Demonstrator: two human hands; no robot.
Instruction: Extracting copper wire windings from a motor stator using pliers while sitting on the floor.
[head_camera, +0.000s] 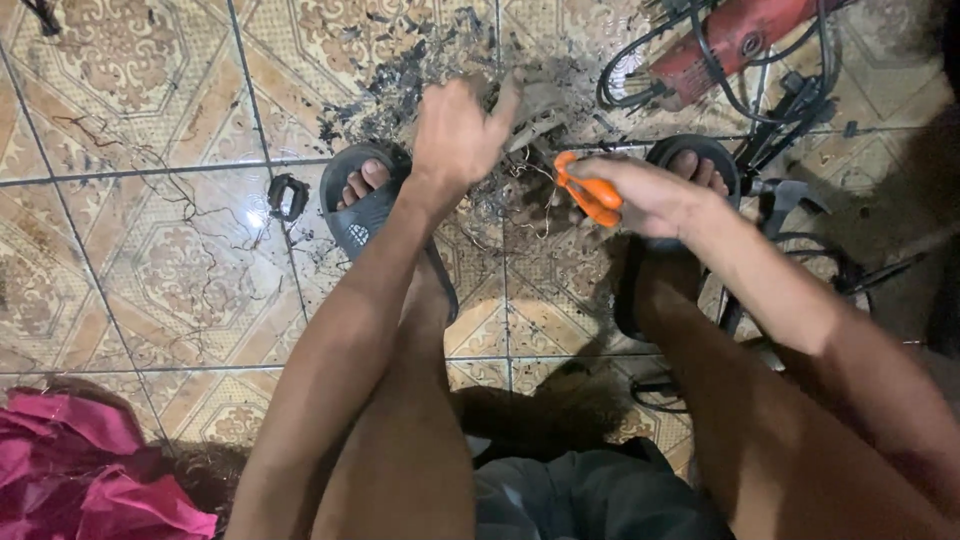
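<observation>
While your right hand (650, 195) closes around the orange-handled pliers (590, 195), your left hand (458, 135) hovers just beside them, fingers loosely spread and holding nothing, above the tangled wire scraps (520, 200) on the tiled floor (150, 250) between your sandals (362, 200).

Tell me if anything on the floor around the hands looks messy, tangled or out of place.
Yes. A heap of dark debris and thin wire scraps lies strewn over the patterned floor tiles just beyond the left hand. Black cables lie tangled around a red power tool. The right hand holds orange-handled cutters.
</observation>
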